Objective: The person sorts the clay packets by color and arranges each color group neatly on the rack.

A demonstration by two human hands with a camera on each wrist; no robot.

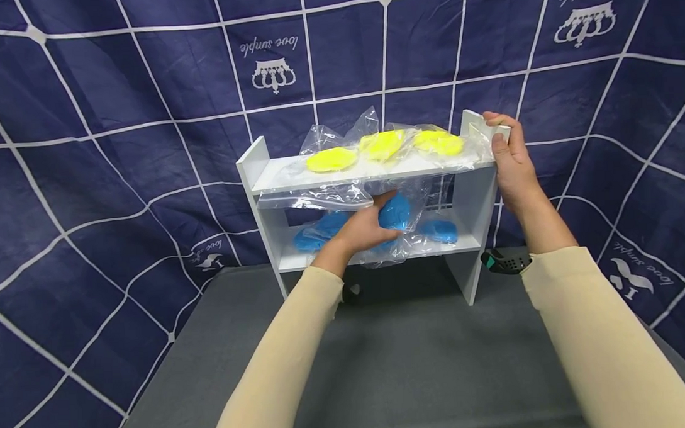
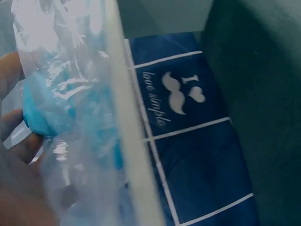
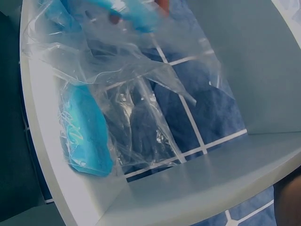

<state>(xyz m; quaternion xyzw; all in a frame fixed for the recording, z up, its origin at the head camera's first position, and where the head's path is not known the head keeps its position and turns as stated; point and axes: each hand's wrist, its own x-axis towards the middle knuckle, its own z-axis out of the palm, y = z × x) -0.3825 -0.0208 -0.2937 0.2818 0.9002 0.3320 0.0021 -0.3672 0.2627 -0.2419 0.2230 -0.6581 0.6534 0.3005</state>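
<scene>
My left hand (image 1: pixel 361 231) reaches into the lower level of a white two-tier shelf (image 1: pixel 266 238), thumb and fingers around a blue lump in a clear plastic bag (image 1: pixel 396 212). In the left wrist view its fingers curl behind the blue lump (image 2: pixel 44 110), and the loose plastic spreads over the front. My right hand (image 1: pixel 513 164) grips the top of the shelf's right side panel. Other bagged blue lumps lie on the lower board, one at the left (image 1: pixel 309 238) and one at the right (image 1: pixel 438 231). What the blue lumps are cannot be made out.
Three yellow lumps in clear bags (image 1: pixel 332 159) lie along the upper board, their plastic hanging over its front edge. A zip-top bag edge (image 1: pixel 313 199) droops across the lower opening. The shelf stands on a dark grey table (image 1: pixel 415 356) before a blue checked curtain (image 1: pixel 162 75).
</scene>
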